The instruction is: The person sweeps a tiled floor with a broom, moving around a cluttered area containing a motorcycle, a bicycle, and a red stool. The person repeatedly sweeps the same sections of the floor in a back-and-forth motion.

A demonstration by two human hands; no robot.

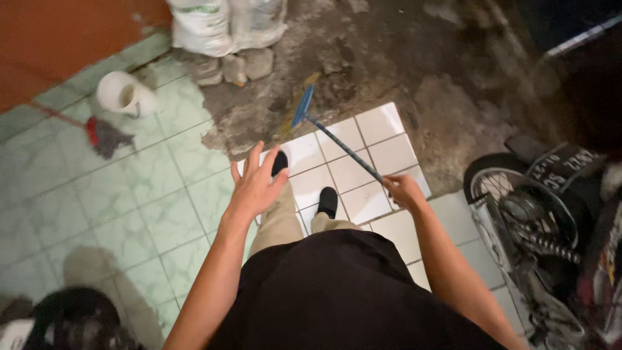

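I look down and see my right hand (403, 190) closed tight around the end of a broom (337, 141); the thin stick runs up and away from that hand, over the white tiles (379, 123), to the blue head (302, 105); the head sits on the rough grey floor (389, 58), just past the edge of the white tiles.

My left hand (255, 183) is wide open, fingers spread, and it holds nothing; it hangs in the air over my left leg, well apart from the stick.

My two black shoes (327, 201) stand on the white tiles; one is partly hidden behind my open hand.

To the left is a green tile floor (139, 194); a white jug (124, 94) lies on its side there, near a red and grey mop (103, 135); white sacks (227, 23) lean at the top, with some stones (233, 66) just below them.

On the right stands a motorbike (544, 214), near my right arm; I can see its back wheel and chain.
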